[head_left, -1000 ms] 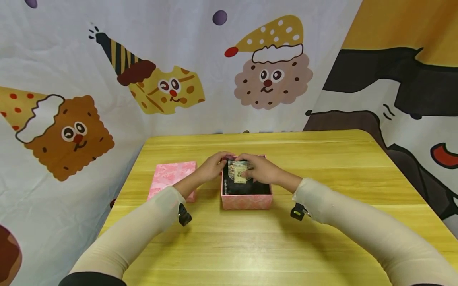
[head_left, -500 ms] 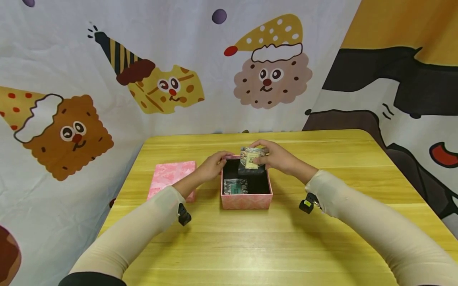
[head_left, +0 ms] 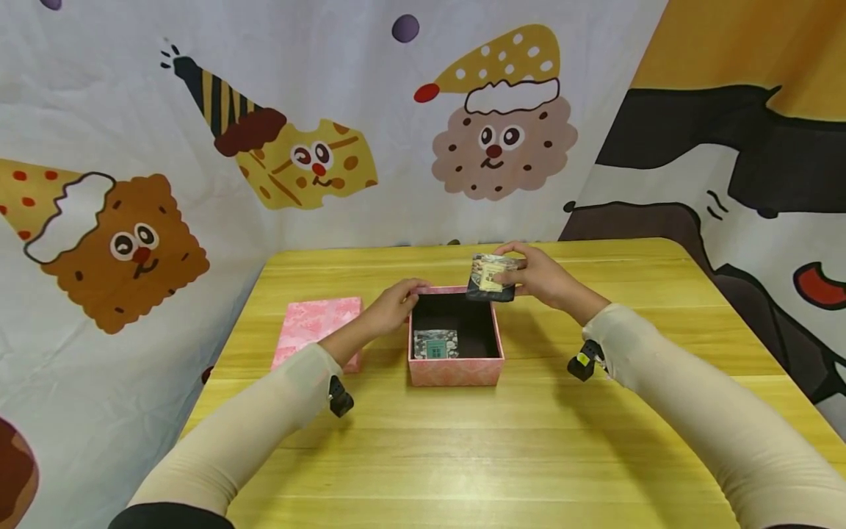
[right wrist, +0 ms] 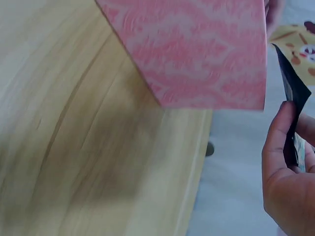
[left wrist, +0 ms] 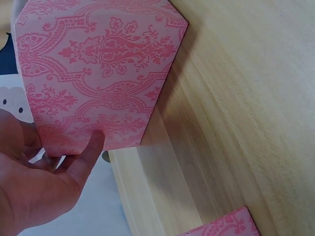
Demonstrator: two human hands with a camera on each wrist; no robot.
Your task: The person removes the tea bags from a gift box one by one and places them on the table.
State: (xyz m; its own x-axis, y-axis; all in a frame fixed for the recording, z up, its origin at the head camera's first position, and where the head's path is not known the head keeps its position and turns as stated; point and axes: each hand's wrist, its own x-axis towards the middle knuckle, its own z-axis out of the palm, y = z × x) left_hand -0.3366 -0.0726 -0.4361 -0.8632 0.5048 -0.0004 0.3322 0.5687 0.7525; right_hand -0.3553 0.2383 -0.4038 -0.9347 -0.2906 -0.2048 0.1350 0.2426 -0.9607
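A pink patterned box point(head_left: 456, 373) with a black inside stands open-topped on the table. My left hand point(head_left: 388, 308) grips its far left corner; in the left wrist view the thumb point(left wrist: 91, 152) lies along the pink side wall. Beyond the box's far right corner, my right hand point(head_left: 547, 279) pinches a small flat packet point(head_left: 485, 288), dark with a pale yellow label, held up above rim level. In the right wrist view the packet point(right wrist: 294, 96) shows edge-on between thumb and fingers. Another packet point(head_left: 435, 345) with a teal label lies in the box's near left corner.
The pink box lid point(head_left: 317, 330) lies left of the box, partly behind the left forearm. The wooden table point(head_left: 456, 455) reaches back to a white curtain point(head_left: 396, 213) with cartoon prints.
My right hand has lifted the yellow-labelled packet out of the box and moved it up and right. The teal-labelled packet has come into view. My left hand stays at the box corner.
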